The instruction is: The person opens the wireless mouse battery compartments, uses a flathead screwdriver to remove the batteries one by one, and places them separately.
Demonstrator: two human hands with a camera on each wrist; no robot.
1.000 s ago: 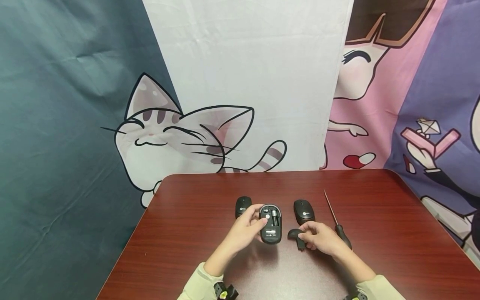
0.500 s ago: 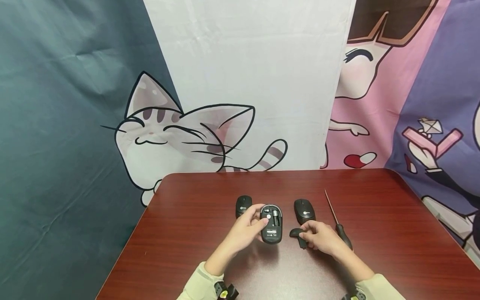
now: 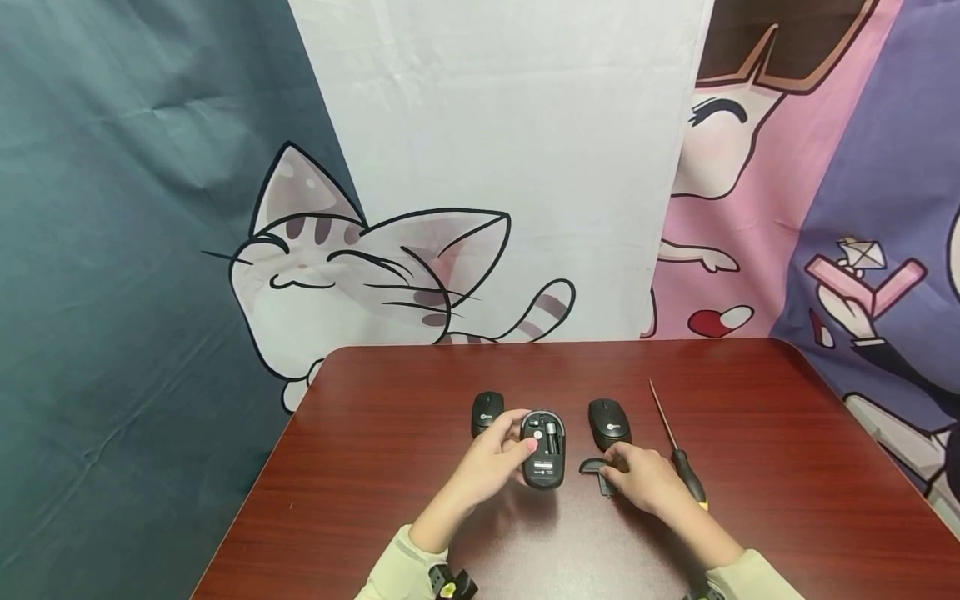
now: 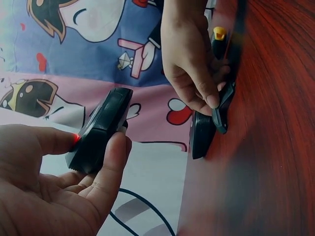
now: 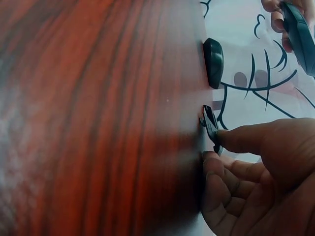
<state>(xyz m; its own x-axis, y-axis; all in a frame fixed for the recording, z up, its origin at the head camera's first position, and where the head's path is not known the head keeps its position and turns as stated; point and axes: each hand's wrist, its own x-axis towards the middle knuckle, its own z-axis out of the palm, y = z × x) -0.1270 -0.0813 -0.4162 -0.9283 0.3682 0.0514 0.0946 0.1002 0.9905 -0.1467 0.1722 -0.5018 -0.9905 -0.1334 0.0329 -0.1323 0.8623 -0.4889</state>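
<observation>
My left hand (image 3: 487, 462) grips a black computer mouse (image 3: 543, 472) by its side, underside facing me. Its battery compartment is uncovered, and a battery (image 3: 552, 437) lies inside. A red glow lights the thumb tip in the left wrist view. To the right, my right hand (image 3: 647, 479) pinches the black T-shaped battery cover (image 3: 592, 466) down at the table surface. Thumb on the cover (image 5: 210, 127) shows in the right wrist view, with the other fingers curled beside it. Just behind this hand sits a second black mouse (image 3: 609, 419).
Behind my left hand, another black mouse (image 3: 487, 409) lies on the red-brown wooden table (image 3: 360, 467). A screwdriver (image 3: 688, 477) with a black handle lies right of my right hand, shaft pointing away. A printed cloth (image 3: 480, 125) hangs past the table's far edge.
My right hand has lowered and tipped the battery cover, which now looks flatter near the table. My left hand and its mouse have hardly moved.
</observation>
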